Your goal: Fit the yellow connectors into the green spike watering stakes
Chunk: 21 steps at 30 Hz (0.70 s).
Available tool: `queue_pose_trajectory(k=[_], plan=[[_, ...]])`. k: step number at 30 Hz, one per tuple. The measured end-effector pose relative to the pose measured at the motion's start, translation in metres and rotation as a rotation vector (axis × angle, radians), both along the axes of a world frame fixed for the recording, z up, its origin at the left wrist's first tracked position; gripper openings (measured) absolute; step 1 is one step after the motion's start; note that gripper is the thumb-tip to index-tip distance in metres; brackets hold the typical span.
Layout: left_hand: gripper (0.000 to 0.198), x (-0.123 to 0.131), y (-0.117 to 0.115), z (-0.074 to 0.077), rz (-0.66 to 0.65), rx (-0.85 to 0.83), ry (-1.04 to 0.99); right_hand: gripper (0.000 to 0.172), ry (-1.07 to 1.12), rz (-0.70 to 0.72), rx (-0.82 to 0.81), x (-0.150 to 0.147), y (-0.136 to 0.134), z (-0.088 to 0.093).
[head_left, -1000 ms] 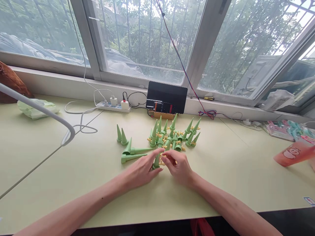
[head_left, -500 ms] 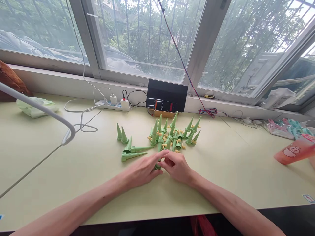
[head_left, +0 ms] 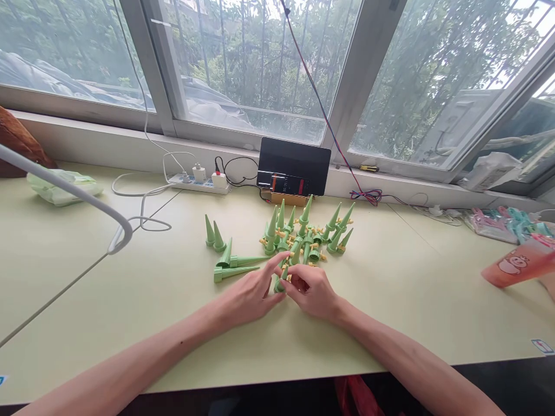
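A green plant watering spike (head_left: 281, 282) stands near the front of the group, point up, between my hands. My left hand (head_left: 249, 290) curves around its left side, thumb by the base and index finger raised near the tip. My right hand (head_left: 315, 290) pinches at the spike's right side with thumb and fingers; the exact contact is partly hidden. Beyond them, several green spikes with small yellow valves (head_left: 303, 234) stand and lie close together. To the left, two upright cones (head_left: 214, 234) and two lying spikes (head_left: 236, 273) rest beside another upright cone (head_left: 225, 254).
Behind the spikes, a dark tablet (head_left: 295, 164) leans on the sill with a phone (head_left: 288, 184) before it. A power strip (head_left: 199, 183), white lamp arm (head_left: 65, 188) and plastic packet (head_left: 63, 188) are left. A red drink cup (head_left: 515, 263) lies tilted at right.
My left index finger has lifted and opened away from the right hand, so more of the spike shows. My right hand stays nearly in place, and the other spikes have not moved.
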<state>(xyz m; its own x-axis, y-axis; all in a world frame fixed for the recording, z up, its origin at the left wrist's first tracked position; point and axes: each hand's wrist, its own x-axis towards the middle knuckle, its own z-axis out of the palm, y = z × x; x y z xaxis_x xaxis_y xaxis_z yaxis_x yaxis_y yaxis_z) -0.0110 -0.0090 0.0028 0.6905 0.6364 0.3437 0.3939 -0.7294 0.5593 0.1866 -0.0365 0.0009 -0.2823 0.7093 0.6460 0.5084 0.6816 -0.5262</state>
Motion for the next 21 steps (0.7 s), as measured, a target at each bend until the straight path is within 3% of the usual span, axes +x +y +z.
queue_pose_trajectory(k=[8, 21], plan=[[0.07, 0.002, 0.001, 0.0011, 0.024, -0.018, -0.064, 0.013, -0.017, -0.025, 0.017, 0.0002, 0.0002, -0.0015], [0.077, 0.0014, 0.0025, 0.0032, 0.109, 0.028, -0.067, 0.013, 0.028, -0.055, -0.035, 0.0008, 0.0033, -0.0006]])
